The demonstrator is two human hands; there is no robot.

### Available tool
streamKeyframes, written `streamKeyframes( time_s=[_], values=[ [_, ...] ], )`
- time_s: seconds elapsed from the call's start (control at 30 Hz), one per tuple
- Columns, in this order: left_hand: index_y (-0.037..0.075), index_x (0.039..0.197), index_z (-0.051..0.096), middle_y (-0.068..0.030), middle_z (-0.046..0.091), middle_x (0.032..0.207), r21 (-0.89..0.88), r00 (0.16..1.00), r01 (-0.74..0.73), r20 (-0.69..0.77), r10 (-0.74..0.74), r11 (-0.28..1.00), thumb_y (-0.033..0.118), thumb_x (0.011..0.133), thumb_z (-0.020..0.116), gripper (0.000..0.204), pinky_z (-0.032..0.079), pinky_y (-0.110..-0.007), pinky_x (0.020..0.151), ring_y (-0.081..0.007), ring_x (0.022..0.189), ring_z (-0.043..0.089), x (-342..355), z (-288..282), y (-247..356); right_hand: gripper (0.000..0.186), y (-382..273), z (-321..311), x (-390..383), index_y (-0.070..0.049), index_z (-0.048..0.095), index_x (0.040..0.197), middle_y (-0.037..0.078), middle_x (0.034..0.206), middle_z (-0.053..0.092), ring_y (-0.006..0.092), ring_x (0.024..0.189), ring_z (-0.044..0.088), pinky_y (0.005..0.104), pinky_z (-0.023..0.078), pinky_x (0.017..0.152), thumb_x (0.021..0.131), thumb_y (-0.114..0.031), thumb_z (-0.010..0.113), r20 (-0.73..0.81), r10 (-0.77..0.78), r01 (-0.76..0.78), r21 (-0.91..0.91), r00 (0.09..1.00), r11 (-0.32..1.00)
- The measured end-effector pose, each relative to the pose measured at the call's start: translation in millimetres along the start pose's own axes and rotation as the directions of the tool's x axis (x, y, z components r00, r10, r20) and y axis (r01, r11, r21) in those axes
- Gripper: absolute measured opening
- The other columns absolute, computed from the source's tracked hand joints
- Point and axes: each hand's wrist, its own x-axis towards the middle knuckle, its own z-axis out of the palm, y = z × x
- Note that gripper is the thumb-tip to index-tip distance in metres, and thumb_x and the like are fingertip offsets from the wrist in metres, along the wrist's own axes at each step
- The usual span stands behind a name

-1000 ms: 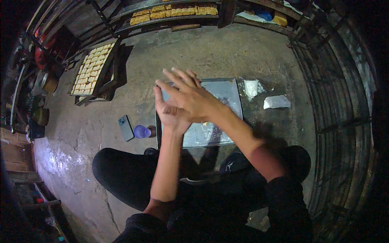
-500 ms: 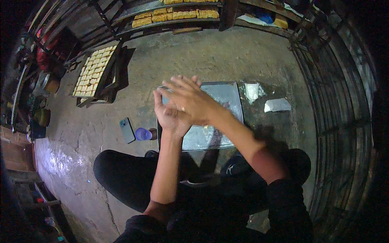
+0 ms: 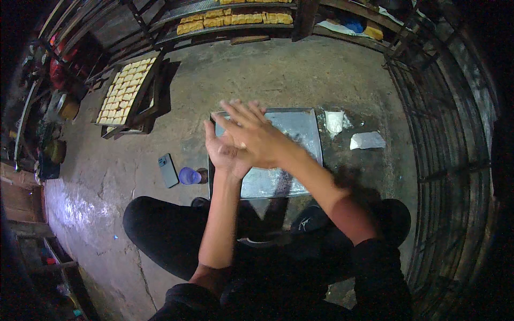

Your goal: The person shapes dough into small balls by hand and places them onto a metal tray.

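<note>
My right hand (image 3: 259, 136) lies flat across my left hand (image 3: 224, 154), palm against palm, with the fingers of both spread. They hover over the left part of a flat square metal tray (image 3: 294, 128) on the concrete floor in front of my crossed legs. I see nothing between the palms. The right hand is slightly blurred. The tray's shiny surface is bare.
A grey phone (image 3: 168, 170) and a small purple cup (image 3: 188, 175) lie left of the tray. Two white scraps (image 3: 334, 120) (image 3: 367, 140) lie to its right. A wooden tray of yellowish blocks (image 3: 124, 91) stands far left, more blocks on a shelf (image 3: 235, 18) behind. A wire rack (image 3: 444, 134) curves along the right.
My right hand has slid across my left palm while both stay pressed together above the tray. The view has shifted slightly.
</note>
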Motion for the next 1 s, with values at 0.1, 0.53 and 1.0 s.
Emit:
streamKeyframes(
  time_s=[0.1,0.53,1.0],
  values=[
    [0.011,0.153,0.028,-0.0210,0.033,0.153,-0.143,0.996,-0.030,0.076,0.041,0.989,0.074,0.093,0.025,0.087,0.025,-0.055,0.117,-0.0396,0.142,0.032,-0.3,-15.3,-15.8,0.089,-30.7,1.0,1.4,-0.014,0.039,0.151,0.021,0.157,0.030,0.0404,0.146,0.024,0.0587,0.012,0.118,0.089,-0.078,0.031,-0.001,-0.075,0.075,0.024,0.997,0.997],
    [0.010,0.150,0.035,-0.0196,0.038,0.152,0.052,0.991,-0.019,-0.130,0.026,0.998,0.072,0.094,0.030,0.083,0.029,-0.058,0.113,-0.0400,0.140,0.035,3.8,-3.4,-4.6,0.089,-12.1,-2.1,-4.7,-0.014,0.034,0.153,0.024,0.159,0.023,0.0425,0.148,0.017,0.0622,0.007,0.117,0.090,-0.077,0.028,0.006,-0.033,0.033,-0.073,0.999,0.997],
    [0.011,0.155,0.026,-0.0179,0.034,0.154,0.108,0.980,-0.093,-0.166,0.110,0.990,0.074,0.093,0.029,0.088,0.027,-0.052,0.117,-0.0396,0.139,0.035,6.0,3.9,-14.8,0.084,-7.9,4.7,-7.2,-0.018,0.029,0.156,0.021,0.161,0.020,0.0450,0.146,0.017,0.0602,0.009,0.118,0.092,-0.073,0.034,-0.015,-0.037,0.034,-0.147,0.999,0.989]
  ],
)
